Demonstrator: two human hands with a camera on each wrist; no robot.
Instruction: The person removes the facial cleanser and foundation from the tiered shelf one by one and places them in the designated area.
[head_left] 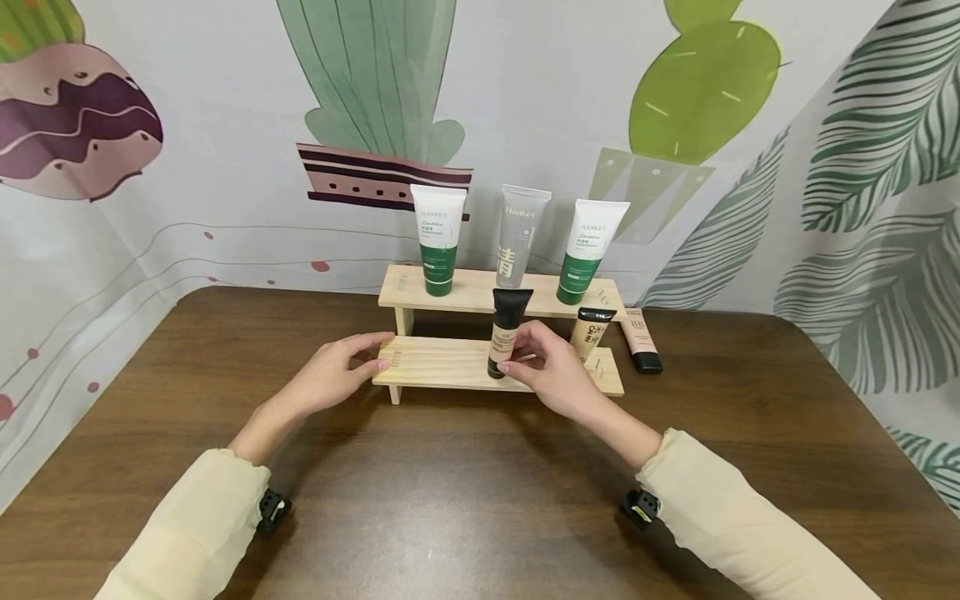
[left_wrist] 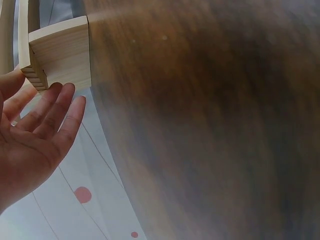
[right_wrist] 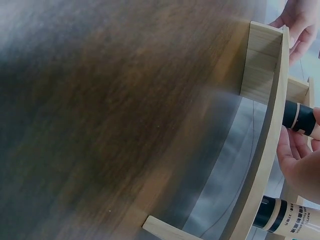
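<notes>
A two-tier wooden display rack stands on the table. My right hand pinches a beige foundation tube with a black cap and black top end. It is upright, cap down, at the lower tier's front middle; whether the cap touches the board is unclear. My left hand touches the left end of the lower tier with thumb and index finger, the other fingers loosely extended beside the end panel. To the right of the held tube, a second beige tube stands on the lower tier, partly behind my right hand.
On the upper tier stand two white-and-green tubes with a grey tube between them. A pink BB cream tube with a black cap lies on the brown table beside the rack's right end. A patterned cloth hangs behind.
</notes>
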